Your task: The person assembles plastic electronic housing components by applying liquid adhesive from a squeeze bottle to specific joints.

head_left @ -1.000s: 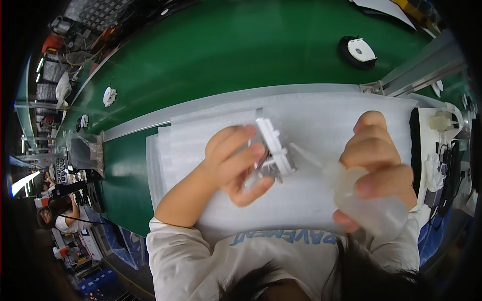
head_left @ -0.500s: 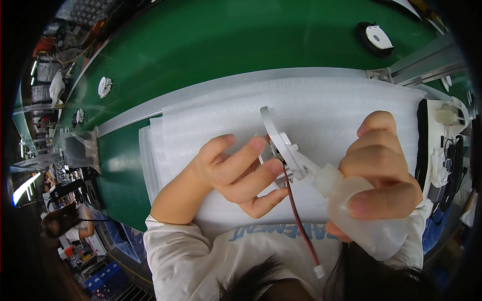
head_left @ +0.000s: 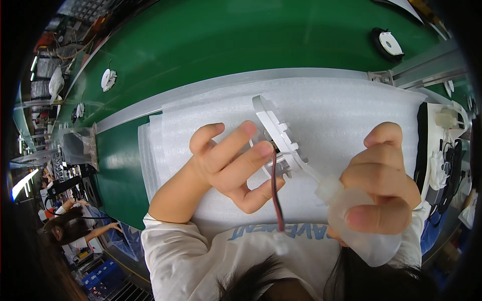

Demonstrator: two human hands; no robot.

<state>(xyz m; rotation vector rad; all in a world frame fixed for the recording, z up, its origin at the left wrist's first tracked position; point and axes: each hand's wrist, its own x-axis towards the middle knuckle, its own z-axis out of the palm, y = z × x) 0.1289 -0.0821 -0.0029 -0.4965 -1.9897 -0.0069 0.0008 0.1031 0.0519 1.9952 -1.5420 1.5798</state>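
Head view: right hand (head_left: pixel 384 188) squeezes translucent bottle (head_left: pixel 359 220), left hand (head_left: pixel 233 163) grips white part (head_left: pixel 281 135).

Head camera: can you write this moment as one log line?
left hand: holds white fan part | right hand: squeezes bottle, nozzle at part | red-black wire hangs | surface: white foam sheet

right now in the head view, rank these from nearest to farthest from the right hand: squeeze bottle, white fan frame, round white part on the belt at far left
1. squeeze bottle, held in the right hand.
2. white fan frame, just left, at the bottle's nozzle, held by the left hand.
3. round white part, far upper left on the green belt.
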